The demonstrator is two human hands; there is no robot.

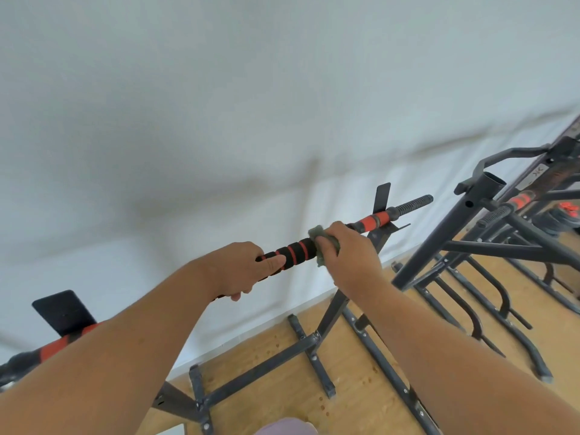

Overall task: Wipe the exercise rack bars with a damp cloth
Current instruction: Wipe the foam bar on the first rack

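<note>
A long bar (296, 248) with black and red foam grips runs diagonally across the rack, from lower left up to a threaded end at the right. My left hand (243, 266) grips the foam section near the middle. Just to its right, my right hand (346, 254) holds a grey-green cloth (321, 244) wrapped round the bar. The cloth shows only at the edges of my fingers. The bar rests on black support plates (382, 197) of the dark steel rack (332, 312).
A white wall stands close behind the bar. A second dark rack (477, 221) with its own threaded bar stands at the right, its feet spread over the wooden floor (273, 356). Rack base legs cross the floor below my arms.
</note>
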